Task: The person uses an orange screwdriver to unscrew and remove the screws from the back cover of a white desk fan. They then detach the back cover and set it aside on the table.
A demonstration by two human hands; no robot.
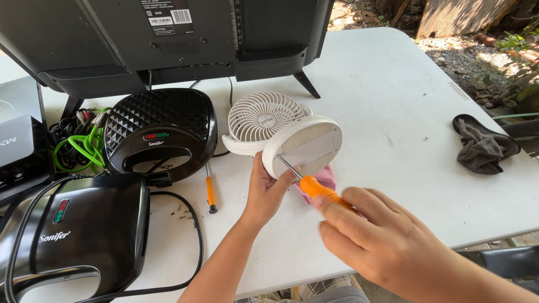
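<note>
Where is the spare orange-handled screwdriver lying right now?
The spare screwdriver lies on the white table, left of the left hand, just below the round black sandwich maker.

Left hand reaches in from the near edge, forearm bare and angled up toward the far side, fingers curled up and closed in a steadying grip, thumb on the left flank. Right hand sits nearer and lower right, large in view, back of the hand up, fingers pinched together and pointing left toward the other hand.
</note>
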